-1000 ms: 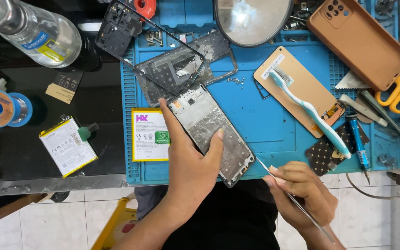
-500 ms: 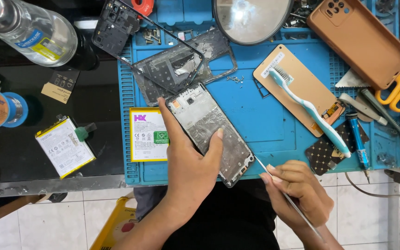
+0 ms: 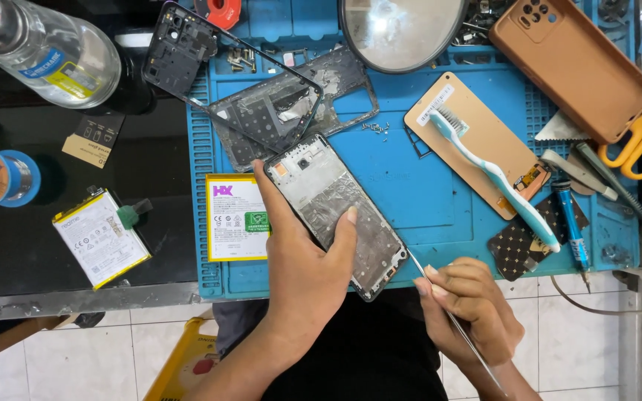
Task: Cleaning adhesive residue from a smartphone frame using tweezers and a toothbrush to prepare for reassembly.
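Phone frame (image 3: 336, 215), stripped and face-up, lies tilted over the blue mat's (image 3: 440, 186) near edge, clamped by the left hand (image 3: 306, 275), whose palm hides its lower left side. Right hand (image 3: 469, 312) pinches a thin metal tool (image 3: 440, 304); its tip at the frame's corner is hard to make out.

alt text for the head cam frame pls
A person's left hand holds a stripped phone frame over a blue repair mat while the right hand sets thin metal tweezers against its lower edge.
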